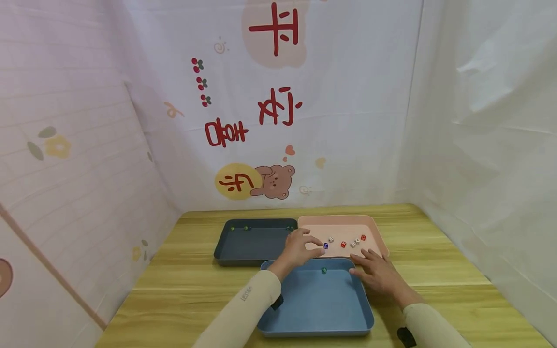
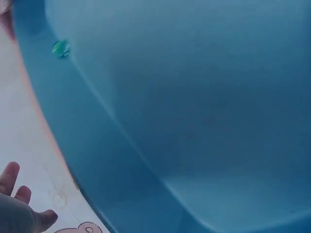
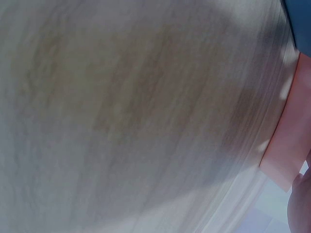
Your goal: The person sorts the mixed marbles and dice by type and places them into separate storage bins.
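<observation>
In the head view my left hand [image 1: 300, 249] reaches over the left side of the pink tray [image 1: 322, 221], thumb and index finger apart. A blue die [image 1: 326, 245] lies right at those fingertips, with no clear grip on it. White dice [image 1: 331, 239] and red dice [image 1: 343, 244] are scattered to its right. My right hand [image 1: 378, 271] has its fingers extended near the corner where the pink and blue trays meet. Spread fingers of the left hand [image 2: 22, 211] show in the left wrist view. Only a sliver of the right hand [image 3: 300, 206] appears in the right wrist view.
The blue tray [image 1: 322, 333] stands in front, with a green marble [image 1: 324, 270] near its far wall. A dark tray [image 1: 256, 262] at the back left holds several small marbles [image 1: 246, 228] along its far side. All stand on a wood-grain table [image 1: 174, 299].
</observation>
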The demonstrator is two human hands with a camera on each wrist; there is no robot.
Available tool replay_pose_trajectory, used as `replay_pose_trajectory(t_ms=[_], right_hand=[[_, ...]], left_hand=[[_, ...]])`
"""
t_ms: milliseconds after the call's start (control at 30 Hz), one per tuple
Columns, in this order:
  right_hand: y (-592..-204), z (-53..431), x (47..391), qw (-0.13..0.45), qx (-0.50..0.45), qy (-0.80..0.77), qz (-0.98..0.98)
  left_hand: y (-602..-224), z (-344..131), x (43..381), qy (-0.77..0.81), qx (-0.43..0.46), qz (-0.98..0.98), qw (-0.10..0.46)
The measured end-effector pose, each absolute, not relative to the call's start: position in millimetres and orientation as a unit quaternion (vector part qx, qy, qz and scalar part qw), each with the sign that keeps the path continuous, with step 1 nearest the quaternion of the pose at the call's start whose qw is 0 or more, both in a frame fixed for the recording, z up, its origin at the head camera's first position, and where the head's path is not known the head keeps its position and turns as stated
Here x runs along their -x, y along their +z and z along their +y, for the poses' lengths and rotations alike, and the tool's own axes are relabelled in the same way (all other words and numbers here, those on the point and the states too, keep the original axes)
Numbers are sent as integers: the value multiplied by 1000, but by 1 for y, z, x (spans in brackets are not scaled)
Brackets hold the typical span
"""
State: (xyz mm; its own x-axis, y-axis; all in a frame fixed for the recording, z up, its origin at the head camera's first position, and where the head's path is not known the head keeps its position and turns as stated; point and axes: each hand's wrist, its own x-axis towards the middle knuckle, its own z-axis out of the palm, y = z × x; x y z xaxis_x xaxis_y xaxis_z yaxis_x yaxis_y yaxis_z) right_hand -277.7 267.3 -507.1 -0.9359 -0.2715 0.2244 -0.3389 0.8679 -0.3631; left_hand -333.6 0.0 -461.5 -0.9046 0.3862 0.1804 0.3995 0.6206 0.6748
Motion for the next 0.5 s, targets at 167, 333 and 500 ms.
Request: replay_pose_trajectory(t_ms=[167, 333, 500], right_hand=[[-505, 267, 278, 78, -159, 198, -964], [-506, 267, 278, 75, -159, 192, -965], [-505, 268, 277, 80, -161, 202, -963]], left_hand=[[-471, 4, 326, -310, 245, -918, 21], [-479, 9, 320, -279, 260, -924, 16], [-486, 13, 316, -238, 266, -934, 26]])
